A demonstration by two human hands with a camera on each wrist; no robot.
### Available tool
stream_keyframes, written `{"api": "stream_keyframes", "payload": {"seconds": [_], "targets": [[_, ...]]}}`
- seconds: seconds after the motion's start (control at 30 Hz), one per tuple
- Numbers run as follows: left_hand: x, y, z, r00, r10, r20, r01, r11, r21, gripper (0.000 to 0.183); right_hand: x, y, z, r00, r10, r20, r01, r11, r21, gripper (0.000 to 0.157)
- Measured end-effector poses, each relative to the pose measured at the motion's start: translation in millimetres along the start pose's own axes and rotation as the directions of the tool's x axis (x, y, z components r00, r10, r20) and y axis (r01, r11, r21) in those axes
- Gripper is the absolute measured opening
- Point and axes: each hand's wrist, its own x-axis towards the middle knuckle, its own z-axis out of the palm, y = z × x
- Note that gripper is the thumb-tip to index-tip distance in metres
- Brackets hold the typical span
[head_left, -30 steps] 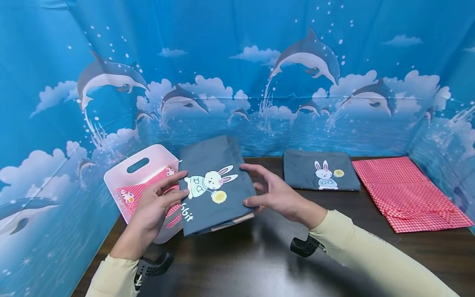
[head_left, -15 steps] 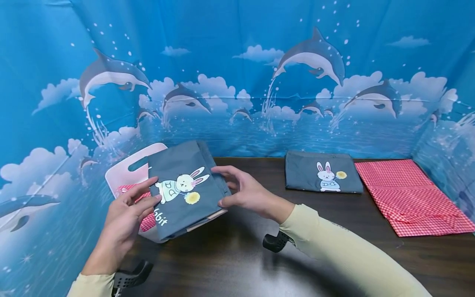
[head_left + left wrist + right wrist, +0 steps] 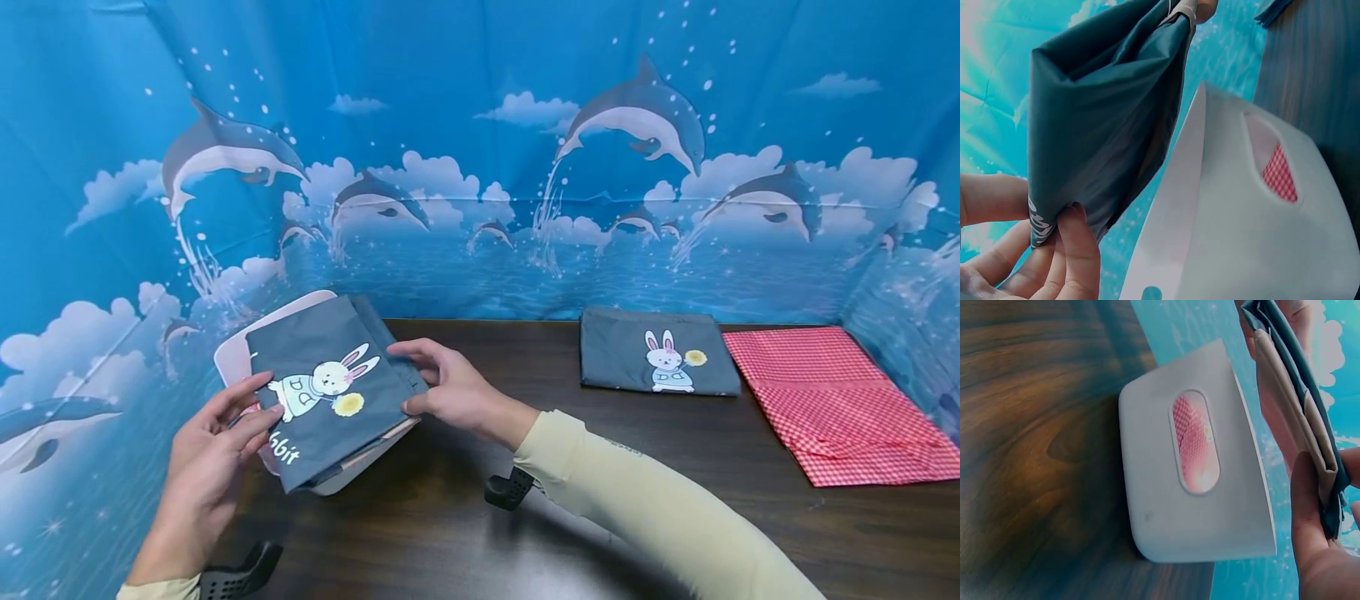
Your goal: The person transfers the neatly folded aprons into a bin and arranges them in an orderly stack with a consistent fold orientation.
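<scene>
A folded dark grey cloth [image 3: 315, 375] with a printed white rabbit is held up, tilted, between both hands. My left hand [image 3: 217, 450] pinches its left edge, thumb on the printed face. At the opposite edge my right hand [image 3: 457, 387] grips it between thumb and fingers; the right wrist view shows several folded layers with a beige underside. Below the cloth stands a white plastic basket [image 3: 1147, 481] with handle holes. Through the basket's hole, red checked fabric [image 3: 1194, 447] shows inside. From the head view the cloth covers most of the basket.
Another folded grey cloth [image 3: 615, 350] with a rabbit print lies at the back right of the dark wooden table [image 3: 600, 492]. Beside it lies a red checked cloth [image 3: 847, 400]. A blue dolphin curtain [image 3: 480, 167] hangs behind and at both sides.
Both hands have carried the folded grey cloth leftward, from beside the basket to over it. The cloths on the right lie as before.
</scene>
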Motion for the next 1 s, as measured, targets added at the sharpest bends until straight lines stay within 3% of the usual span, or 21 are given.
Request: {"api": "stream_keyframes", "payload": {"seconds": [0.2, 0.37, 0.7, 1.0], "targets": [[4.1, -0.8, -2.1, 0.996, -0.012, -0.092, 0.014, 1.0, 0.022, 0.059, 13, 2, 13.7, 0.997, 0.011, -0.076, -0.012, 1.0, -0.004, 0.063], [8.5, -4.8, -5.0, 0.994, -0.012, -0.104, 0.013, 1.0, 0.006, 0.059, 22, 5, 20.0, 0.994, 0.029, -0.106, -0.029, 1.0, 0.002, 0.063], [17.2, -23.1, -14.5, 0.998, 0.025, -0.052, -0.029, 0.996, -0.081, 0.047, 31, 15, 24.1, 0.99, 0.038, -0.136, -0.042, 0.999, -0.025, 0.058], [23.6, -13.3, -12.0, 0.997, 0.07, -0.045, -0.075, 0.991, -0.111, 0.049, 46, 2, 23.0, 0.986, -0.011, -0.164, -0.009, 0.993, -0.119, 0.06]]}}
